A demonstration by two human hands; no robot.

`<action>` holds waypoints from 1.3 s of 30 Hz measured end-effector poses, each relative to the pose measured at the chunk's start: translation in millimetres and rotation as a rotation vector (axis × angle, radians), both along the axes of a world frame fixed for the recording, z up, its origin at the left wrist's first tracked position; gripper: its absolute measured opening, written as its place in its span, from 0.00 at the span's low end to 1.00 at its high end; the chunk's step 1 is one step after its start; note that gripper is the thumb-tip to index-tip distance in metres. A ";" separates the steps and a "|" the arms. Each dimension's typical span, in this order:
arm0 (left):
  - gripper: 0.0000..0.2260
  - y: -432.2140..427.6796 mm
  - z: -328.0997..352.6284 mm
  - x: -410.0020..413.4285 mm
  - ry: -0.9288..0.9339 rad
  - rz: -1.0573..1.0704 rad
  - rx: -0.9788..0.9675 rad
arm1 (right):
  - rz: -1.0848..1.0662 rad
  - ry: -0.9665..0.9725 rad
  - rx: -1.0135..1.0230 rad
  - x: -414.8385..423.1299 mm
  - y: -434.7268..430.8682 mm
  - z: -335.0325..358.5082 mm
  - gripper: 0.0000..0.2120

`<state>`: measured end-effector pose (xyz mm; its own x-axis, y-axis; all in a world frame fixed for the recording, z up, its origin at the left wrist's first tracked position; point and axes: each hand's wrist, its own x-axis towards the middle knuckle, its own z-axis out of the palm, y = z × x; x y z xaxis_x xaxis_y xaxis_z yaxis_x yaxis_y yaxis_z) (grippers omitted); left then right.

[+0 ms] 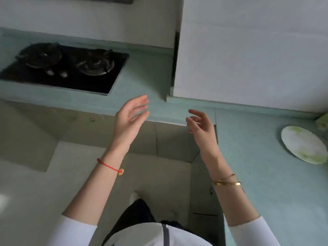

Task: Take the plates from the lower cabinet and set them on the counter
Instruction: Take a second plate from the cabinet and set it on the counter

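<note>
Head view: both bare hands are raised in the air in front of the inner corner of a pale teal L-shaped tabletop (150,77). The left hand (130,119) has its palm turned inward. Its fingers (140,102) are nearly straight, relaxed and close together, and they hold nothing. The right hand (201,126) faces it across a gap. Its fingers (195,113) are loosely curled and spread wide, and they also hold nothing. Neither hand touches the tabletop or the other hand.

A thin red string bracelet with a small bead (111,166) circles the left wrist, and gold metal bracelets (227,181) circle the right. Both white sleeves are pushed up the forearms.

A round white plate with green mottling (303,144) lies flat on the right-hand run of the tabletop. It is near the frame's right edge and well apart from both hands. Just beyond it sits a blurred pale green object (322,121), too unclear to identify.

A black glass two-burner gas hob (65,68) is set into the far left stretch of the tabletop. Beige lower cabinet fronts (170,139) run below the tabletop edge, behind the hands, with a vertical seam between panels. Below them are a pale tiled floor (71,174), dark trousers and a white shoe (134,196).
</note>
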<state>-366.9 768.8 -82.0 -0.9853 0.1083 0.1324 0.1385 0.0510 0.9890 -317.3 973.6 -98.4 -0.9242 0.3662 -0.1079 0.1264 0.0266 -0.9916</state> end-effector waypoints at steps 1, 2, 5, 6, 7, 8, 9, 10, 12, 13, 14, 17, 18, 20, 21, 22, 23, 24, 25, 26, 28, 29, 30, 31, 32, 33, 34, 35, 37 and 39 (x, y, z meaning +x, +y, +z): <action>0.18 -21.6 -0.7 8.7 -0.002 0.050 0.003 | 0.044 0.000 -0.005 -3.1 -18.4 -0.4 0.13; 0.18 -46.0 -2.3 19.3 -0.008 0.107 0.006 | 0.100 -0.004 -0.009 -6.1 -40.9 -0.8 0.13; 0.17 -109.8 -6.9 51.2 -0.029 0.278 0.028 | 0.260 -0.016 -0.018 -11.3 -104.8 -1.7 0.13; 0.17 -130.2 -8.8 62.0 -0.034 0.336 0.035 | 0.312 -0.019 -0.014 -12.4 -126.6 -1.6 0.13; 0.16 -150.9 -10.6 73.1 -0.043 0.391 0.042 | 0.361 -0.024 -0.006 -12.0 -148.8 -1.4 0.13; 0.16 -170.7 -11.8 83.9 -0.052 0.442 0.048 | 0.405 -0.027 0.004 -11.0 -170.7 -1.4 0.12; 0.15 -191.8 -12.9 95.4 -0.057 0.494 0.048 | 0.448 -0.029 0.010 -8.9 -194.2 -2.0 0.12; 0.15 -212.5 -13.6 106.8 -0.060 0.544 0.045 | 0.488 -0.027 0.013 -6.2 -217.3 -2.5 0.12; 0.13 -255.6 -15.0 129.3 -0.068 0.631 0.050 | 0.555 -0.028 0.010 0.8 -265.0 -5.4 0.12; 0.14 -276.7 -15.3 140.2 -0.068 0.669 0.054 | 0.583 -0.028 0.009 4.7 -288.5 -7.2 0.12; 0.15 -297.9 -15.1 150.9 -0.067 0.703 0.050 | 0.604 -0.029 0.006 9.1 -312.1 -9.3 0.13; 0.16 -361.9 -17.1 179.5 -0.084 0.791 0.053 | 0.657 -0.048 -0.008 22.6 -381.2 -15.5 0.14; 0.16 -381.9 -18.0 187.8 -0.091 0.817 0.057 | 0.674 -0.051 -0.014 26.5 -402.8 -17.1 0.14; 0.17 -422.3 -20.0 204.7 -0.106 0.865 0.045 | 0.704 -0.061 -0.017 34.6 -446.8 -20.4 0.13; 0.17 -441.3 -20.8 212.4 -0.109 0.888 0.045 | 0.720 -0.065 -0.019 38.1 -468.0 -20.9 0.12; 0.17 -460.1 -21.4 219.5 -0.110 0.910 0.051 | 0.740 -0.065 -0.020 41.2 -489.1 -21.0 0.11; 0.16 -478.6 -21.5 226.5 -0.115 0.930 0.057 | 0.758 -0.067 -0.020 43.7 -510.1 -21.2 0.11; 0.16 -493.6 -21.6 232.0 -0.120 0.946 0.064 | 0.770 -0.068 -0.020 45.0 -527.5 -21.5 0.11; 0.16 -508.4 -21.0 236.7 -0.124 0.965 0.070 | 0.783 -0.069 -0.021 45.5 -545.2 -21.7 0.11; 0.16 -521.8 -20.7 240.5 -0.127 0.981 0.074 | 0.798 -0.070 -0.018 45.3 -561.6 -22.3 0.12; 0.16 -547.8 -19.9 244.9 -0.137 1.006 0.084 | 0.828 -0.075 -0.008 43.0 -594.0 -24.3 0.12; 0.16 -560.1 -19.6 245.2 -0.136 1.016 0.095 | 0.841 -0.075 -0.004 40.7 -609.4 -25.2 0.12; 0.16 -571.8 -19.2 244.4 -0.132 1.025 0.107 | 0.853 -0.072 -0.004 37.6 -623.9 -26.3 0.12; 0.17 -584.0 -19.4 242.3 -0.130 1.035 0.115 | 0.867 -0.071 -0.003 34.0 -639.2 -28.0 0.12; 0.17 -597.1 -20.1 239.4 -0.130 1.046 0.118 | 0.882 -0.073 -0.003 29.4 -655.7 -30.4 0.12; 0.17 -611.5 -21.4 235.7 -0.129 1.056 0.120 | 0.898 -0.076 -0.002 24.2 -673.1 -33.0 0.12; 0.17 -625.9 -22.7 231.0 -0.128 1.067 0.120 | 0.911 -0.078 -0.002 18.1 -691.0 -35.5 0.12; 0.17 -640.6 -23.7 225.4 -0.125 1.078 0.121 | 0.923 -0.077 -0.004 11.0 -708.9 -37.4 0.12; 0.17 -672.7 -23.8 210.4 -0.117 1.090 0.120 | 0.944 -0.067 -0.007 -6.6 -746.6 -40.0 0.12; 0.17 -706.8 -21.7 190.9 -0.110 1.096 0.115 | 0.964 -0.057 -0.010 -27.6 -784.6 -39.9 0.11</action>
<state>-176.0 62.0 -103.7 -0.5472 -0.8369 -0.0084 -0.0144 -0.0007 0.9999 -345.0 189.0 -138.3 -0.8207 -0.5481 -0.1613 0.1030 0.1358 -0.9854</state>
